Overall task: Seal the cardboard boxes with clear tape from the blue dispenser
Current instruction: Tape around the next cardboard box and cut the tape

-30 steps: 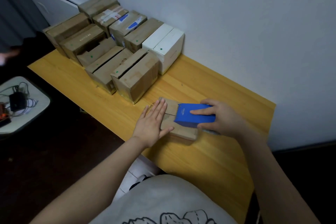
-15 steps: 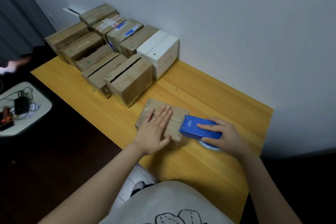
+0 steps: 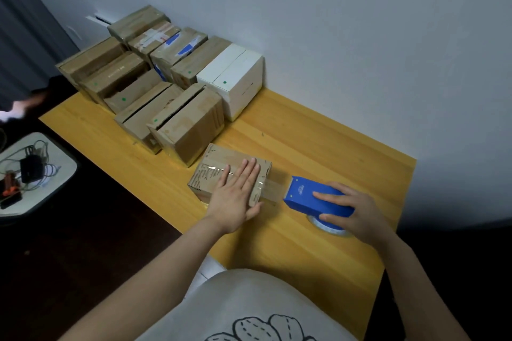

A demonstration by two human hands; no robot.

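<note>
A small flat cardboard box lies on the yellow wooden table near its front edge. My left hand presses flat on the box's top, fingers straight. To its right, my right hand grips the blue tape dispenser, which rests on the table with its tape roll showing underneath. A strip of clear tape stretches from the box's right edge to the dispenser's mouth. Tape shines along the box top.
Several cardboard boxes and a white box stand packed together at the table's back left, against the wall. A low white side table with cables and a black adapter sits on the left. The floor is dark.
My right hand has pulled the dispenser rightward off the box onto the table, drawing out a strip of tape. My left hand stays flat on the box.
</note>
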